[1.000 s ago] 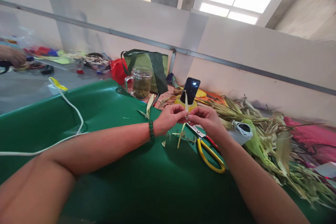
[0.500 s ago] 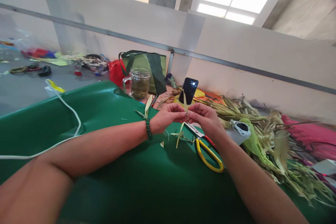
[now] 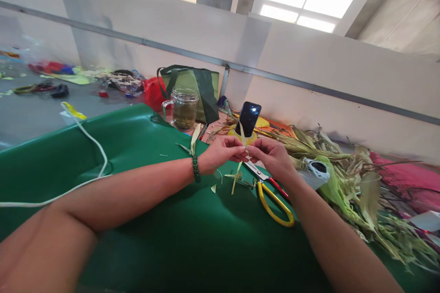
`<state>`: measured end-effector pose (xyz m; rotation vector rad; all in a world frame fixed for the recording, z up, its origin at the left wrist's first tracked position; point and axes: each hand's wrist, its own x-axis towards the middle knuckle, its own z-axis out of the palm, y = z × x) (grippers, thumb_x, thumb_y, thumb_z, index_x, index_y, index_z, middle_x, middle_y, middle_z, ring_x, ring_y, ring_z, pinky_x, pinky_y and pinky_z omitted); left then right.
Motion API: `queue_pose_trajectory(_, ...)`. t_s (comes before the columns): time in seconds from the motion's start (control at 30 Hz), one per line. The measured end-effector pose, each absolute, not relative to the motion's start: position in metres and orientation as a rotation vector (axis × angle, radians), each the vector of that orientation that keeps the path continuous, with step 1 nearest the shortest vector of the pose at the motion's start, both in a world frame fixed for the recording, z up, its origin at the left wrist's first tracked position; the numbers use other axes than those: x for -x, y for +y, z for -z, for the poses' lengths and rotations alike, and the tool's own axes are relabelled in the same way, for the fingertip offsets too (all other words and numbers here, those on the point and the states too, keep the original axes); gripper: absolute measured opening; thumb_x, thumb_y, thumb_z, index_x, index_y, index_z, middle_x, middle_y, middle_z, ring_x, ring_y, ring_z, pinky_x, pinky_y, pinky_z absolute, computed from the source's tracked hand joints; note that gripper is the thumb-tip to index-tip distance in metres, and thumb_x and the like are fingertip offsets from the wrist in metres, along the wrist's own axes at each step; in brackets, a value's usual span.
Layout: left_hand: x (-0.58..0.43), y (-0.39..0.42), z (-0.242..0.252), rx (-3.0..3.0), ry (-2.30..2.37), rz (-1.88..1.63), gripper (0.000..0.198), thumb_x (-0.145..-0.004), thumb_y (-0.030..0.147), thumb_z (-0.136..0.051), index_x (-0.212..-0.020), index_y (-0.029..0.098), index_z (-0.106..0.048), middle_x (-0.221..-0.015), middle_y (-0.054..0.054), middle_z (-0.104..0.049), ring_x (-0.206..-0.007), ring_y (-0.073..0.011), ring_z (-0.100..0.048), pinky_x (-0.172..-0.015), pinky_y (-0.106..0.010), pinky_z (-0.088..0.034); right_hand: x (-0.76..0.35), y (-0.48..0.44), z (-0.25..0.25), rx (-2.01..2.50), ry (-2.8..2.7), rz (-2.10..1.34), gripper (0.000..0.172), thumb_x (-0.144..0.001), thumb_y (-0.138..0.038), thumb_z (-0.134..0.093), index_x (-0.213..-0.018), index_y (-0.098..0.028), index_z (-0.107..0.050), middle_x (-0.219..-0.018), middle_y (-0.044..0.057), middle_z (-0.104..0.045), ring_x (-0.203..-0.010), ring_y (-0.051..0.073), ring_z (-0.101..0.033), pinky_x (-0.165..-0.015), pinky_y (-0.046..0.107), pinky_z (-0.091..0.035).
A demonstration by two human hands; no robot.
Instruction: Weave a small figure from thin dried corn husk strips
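Note:
Between my fingertips stands a narrow strip of dried corn husk (image 3: 243, 135), its pointed end upward. My left hand (image 3: 222, 152) pinches its lower end from one side, and my right hand (image 3: 268, 153) pinches it from the other; the fingers nearly touch. Just below them, scissors with yellow and red handles (image 3: 273, 201) lie on the green cover (image 3: 192, 233). Left of the scissors is a small crossed piece of husk strips (image 3: 235, 176), with a small husk scrap (image 3: 213, 188) beside it. Another pale husk piece (image 3: 195, 138) lies behind my left wrist.
A phone (image 3: 249, 118) leans upright on a yellow roll beyond my hands. A glass mug of tea (image 3: 184, 110) and a green bag (image 3: 206, 87) stand behind. Heaped corn husks (image 3: 343, 183) lie at right, with a pink bag (image 3: 402, 178). A white cable (image 3: 98, 146) crosses at left.
Both hands keep their pinch on the husk strip with barely any movement. The whole view has shifted slightly.

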<state>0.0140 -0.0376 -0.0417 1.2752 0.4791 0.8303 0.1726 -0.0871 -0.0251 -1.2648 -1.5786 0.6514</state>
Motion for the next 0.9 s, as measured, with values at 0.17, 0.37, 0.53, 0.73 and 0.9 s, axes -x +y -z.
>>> queue_pose_trajectory(0.17, -0.0174, -0.0369, 0.0475, -1.382, 0.410, -0.986, 0.017, -0.070, 0.015, -0.074, -0.067, 0.011, -0.058, -0.062, 0.001, -0.063, -0.061, -0.0092, -0.064, -0.067, -0.023, -0.055, -0.1713, -0.0867, 0.0253, 1.300, -1.549, -0.732, 0.036, -0.065, -0.050, -0.072, -0.062, -0.016, -0.060, -0.050, -0.003, -0.055, -0.046, 0.009, -0.050, -0.047, 0.023, -0.040)
queue_pose_trajectory(0.37, -0.0182, -0.0363, 0.0478, -1.370, 0.414, -0.970, 0.016, -0.068, 0.015, -0.075, -0.069, 0.010, -0.060, -0.062, 0.001, -0.064, -0.060, -0.0103, -0.065, -0.065, -0.023, -0.056, -0.1691, -0.0859, 0.0269, 1.250, -1.371, -0.991, 0.036, -0.058, -0.048, -0.076, -0.057, -0.017, -0.057, -0.048, -0.007, -0.048, -0.043, 0.005, -0.043, -0.046, 0.021, -0.042)
queue_pose_trajectory(0.53, -0.0167, -0.0385, 0.0452, -1.360, 0.416, -0.975, 0.019, -0.064, 0.013, -0.078, -0.069, 0.010, -0.060, -0.062, 0.001, -0.064, -0.061, -0.0111, -0.066, -0.065, -0.023, -0.055, -0.1662, -0.0853, 0.0294, 1.223, -1.317, -0.964, 0.039, -0.057, -0.049, -0.076, -0.054, -0.018, -0.053, -0.045, -0.007, -0.045, -0.041, 0.005, -0.040, -0.043, 0.019, -0.040)
queue_pose_trajectory(0.73, -0.0141, -0.0358, 0.0415, -1.306, 0.455, -0.908, 0.020, -0.067, 0.019, -0.078, -0.071, 0.009, -0.061, -0.064, -0.001, -0.067, -0.060, -0.0097, -0.065, -0.069, -0.025, -0.056, -0.1645, -0.0833, 0.0320, 1.227, -1.421, -0.871, 0.043, -0.064, -0.058, -0.071, -0.063, -0.017, -0.056, -0.052, -0.005, -0.053, -0.044, 0.007, -0.049, -0.046, 0.021, -0.044)
queue_pose_trajectory(0.9, -0.0136, -0.0333, 0.0428, -1.293, 0.470, -0.852, 0.025, -0.066, 0.025, -0.080, -0.074, 0.009, -0.063, -0.066, -0.003, -0.069, -0.062, -0.0117, -0.067, -0.070, -0.028, -0.056, -0.1654, -0.0839, 0.0307, 1.179, -1.523, -0.748, 0.042, -0.064, -0.057, -0.072, -0.074, -0.019, -0.058, -0.061, -0.003, -0.060, -0.053, 0.011, -0.057, -0.053, 0.026, -0.050)
